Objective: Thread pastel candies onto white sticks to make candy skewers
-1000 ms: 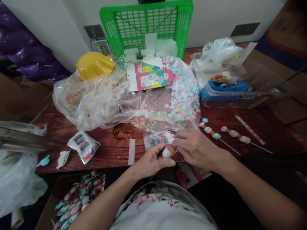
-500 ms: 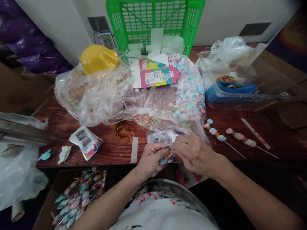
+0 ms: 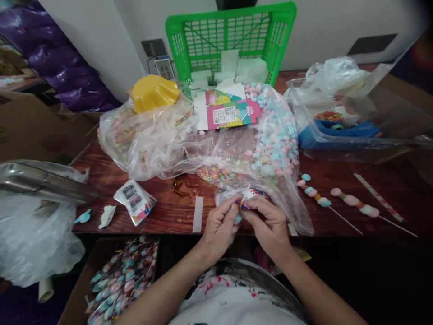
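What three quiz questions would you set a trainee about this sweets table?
1. True or false: the green basket stands at the far side of the table, by the wall.
2. How many candy skewers lie bare on the table, right of both hands? A one, B two, C four.
3. What do the left hand and right hand pinch together?
Key: 1 true; 2 B; 3 a small printed wrapper.

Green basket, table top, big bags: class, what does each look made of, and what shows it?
Green basket: moulded plastic, seemingly; uniform glossy lattice. Table top: wood or wood-look veneer; reddish grain, slight sheen. Big bags: thin clear plastic film; crinkled, sweets showing through.
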A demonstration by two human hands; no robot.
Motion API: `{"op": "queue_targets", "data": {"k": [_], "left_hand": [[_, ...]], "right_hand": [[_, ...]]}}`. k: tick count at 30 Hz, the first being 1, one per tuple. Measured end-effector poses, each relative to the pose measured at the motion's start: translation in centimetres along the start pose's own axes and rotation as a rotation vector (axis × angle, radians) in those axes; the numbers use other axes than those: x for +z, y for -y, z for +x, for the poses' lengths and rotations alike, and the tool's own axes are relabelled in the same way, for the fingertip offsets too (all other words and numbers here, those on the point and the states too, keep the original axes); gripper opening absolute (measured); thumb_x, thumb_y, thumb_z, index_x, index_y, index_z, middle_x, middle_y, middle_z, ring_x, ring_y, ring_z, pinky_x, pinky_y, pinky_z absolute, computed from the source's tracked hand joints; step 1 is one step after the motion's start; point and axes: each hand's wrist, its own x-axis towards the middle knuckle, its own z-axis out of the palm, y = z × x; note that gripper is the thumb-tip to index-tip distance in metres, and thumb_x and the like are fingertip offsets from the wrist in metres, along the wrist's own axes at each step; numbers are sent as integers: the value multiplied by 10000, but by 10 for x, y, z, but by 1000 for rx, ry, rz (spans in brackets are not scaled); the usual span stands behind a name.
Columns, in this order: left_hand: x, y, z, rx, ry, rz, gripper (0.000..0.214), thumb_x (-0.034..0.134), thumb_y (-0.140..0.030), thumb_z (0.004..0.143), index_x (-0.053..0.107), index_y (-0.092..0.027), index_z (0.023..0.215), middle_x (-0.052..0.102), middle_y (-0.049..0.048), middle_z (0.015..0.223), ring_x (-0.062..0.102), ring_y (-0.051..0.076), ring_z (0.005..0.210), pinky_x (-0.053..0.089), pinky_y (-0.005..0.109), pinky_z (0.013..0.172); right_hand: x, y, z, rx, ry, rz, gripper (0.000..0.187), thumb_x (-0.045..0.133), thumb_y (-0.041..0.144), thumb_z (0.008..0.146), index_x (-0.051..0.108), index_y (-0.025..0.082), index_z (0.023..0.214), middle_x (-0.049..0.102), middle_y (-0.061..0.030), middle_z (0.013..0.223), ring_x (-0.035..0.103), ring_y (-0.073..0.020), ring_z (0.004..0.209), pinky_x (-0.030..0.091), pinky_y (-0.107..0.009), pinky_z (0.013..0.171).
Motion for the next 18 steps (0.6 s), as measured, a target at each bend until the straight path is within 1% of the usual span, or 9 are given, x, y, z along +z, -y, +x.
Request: {"op": "queue_targets", "data": {"k": [4,7,9,12,14,15,16,17,18], "left_hand": [[-2,-1,-8,13,110,-43,386,544,-526,863,538,-155,756,485,-37,566,454,79,465,418,210,444],[-5,-8,-9,-43,206,-36,416,582,-545,830,509,-149,722,497,-31,554,481,85,469,428,217,479],[-8,-12,-7,-119,276,-82,436,634,-556,784,507,-146,711,502,-33,563,484,78,470,430,218,507],[-14,-15,-3,-230,337,-125,443,714,-544,706,543,-135,704,510,-34,569,436,57,451,369,190,468],[-19,-15,-2,-264,326,-91,443,728,-536,684,582,-118,689,526,-23,570,397,44,446,299,173,434],[-22,-15,-2,-274,309,-74,444,725,-536,683,594,-112,676,534,-16,566,383,40,444,273,173,425],[-25,-15,-3,-282,289,-67,441,722,-533,682,601,-110,663,543,-10,562,385,40,445,266,175,426],[-28,-15,-4,-287,272,-72,431,727,-524,674,603,-112,649,550,-6,554,405,46,449,278,179,432],[-31,-15,-5,-289,267,-88,414,738,-508,660,601,-117,637,557,-3,547,437,57,457,301,184,443]], "right_hand": [[7,0,-4,-91,-92,-29,168,553,126,864,670,246,869,605,-39,821,618,-181,733,517,-314,609],[13,-2,-5,-156,-208,-37,219,554,82,848,674,264,872,575,-29,807,600,-173,711,498,-312,594],[18,-5,-4,-193,-229,-22,227,551,70,837,674,260,851,560,-24,792,582,-171,711,489,-314,605],[17,-7,1,-155,-147,-2,192,548,93,833,662,247,837,554,-27,808,575,-180,753,493,-329,646],[9,-5,7,-159,-78,-62,226,534,104,845,660,250,962,581,-61,958,589,-205,869,506,-362,718],[2,-3,9,-212,-30,-138,286,525,101,848,651,258,1051,578,-88,1080,582,-226,959,505,-390,769],[-5,0,12,-299,33,-235,362,515,92,850,628,272,1144,548,-108,1211,557,-250,1057,491,-427,826],[-12,3,15,-416,125,-355,421,510,80,844,614,291,1194,510,-109,1314,518,-277,1143,464,-466,880],[-19,6,18,-532,234,-477,454,513,71,836,616,315,1205,505,-90,1357,477,-300,1205,420,-507,931]]}}
